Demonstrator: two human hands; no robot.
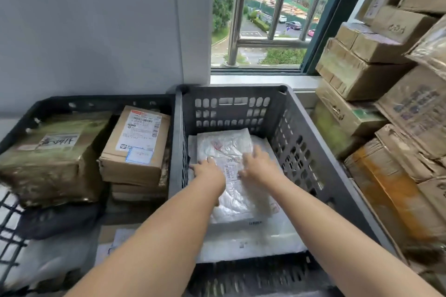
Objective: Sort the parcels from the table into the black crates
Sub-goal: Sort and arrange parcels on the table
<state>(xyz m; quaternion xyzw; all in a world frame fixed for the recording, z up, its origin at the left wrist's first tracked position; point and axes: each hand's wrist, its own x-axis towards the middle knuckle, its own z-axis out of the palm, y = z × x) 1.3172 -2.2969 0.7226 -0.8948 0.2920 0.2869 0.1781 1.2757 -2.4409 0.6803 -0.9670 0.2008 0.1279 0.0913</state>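
Two bare forearms point(169, 224) reach into the right-hand crate point(301, 152). Left hand point(207, 167) and right hand point(259, 164) rest flat, gripping nothing, on a white parcel point(241, 198) lying lengthwise toward the crate's far wall.

Barred window point(265, 14) beside grey wall point(96, 19)

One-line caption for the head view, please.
The left hand and right hand rest on a white plastic parcel inside the right black crate; the left crate holds cardboard boxes.
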